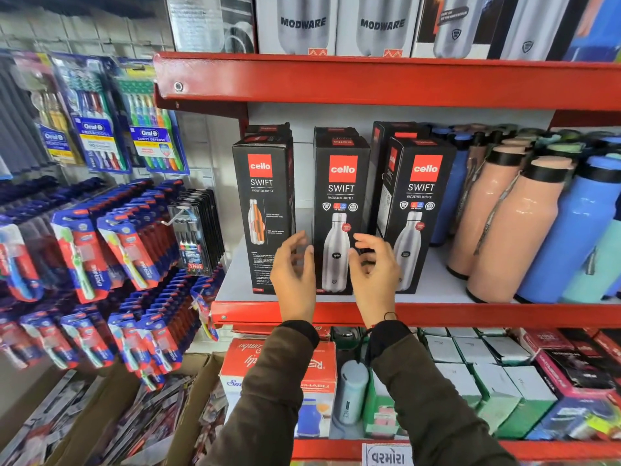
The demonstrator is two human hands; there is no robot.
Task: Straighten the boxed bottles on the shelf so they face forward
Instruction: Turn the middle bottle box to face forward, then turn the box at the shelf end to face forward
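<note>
Three black boxed bottles stand at the front of the red shelf [437,314]. The left box [265,196] shows a panel with a cutaway bottle and small text. The middle box [339,196] and the right box [418,196] show their front panels with a steel bottle. More boxes stand behind them. My left hand [292,270] hovers at the left edge of the middle box, fingers curled and apart. My right hand [373,267] hovers at its right edge, also open. Neither hand grips the box.
Loose peach bottles [504,227] and blue bottles [568,237] crowd the shelf to the right. Toothbrush packs [100,250] hang on the left wall. An upper shelf [369,79] carries boxed steel bottles. Below are cartons and small boxes [470,364].
</note>
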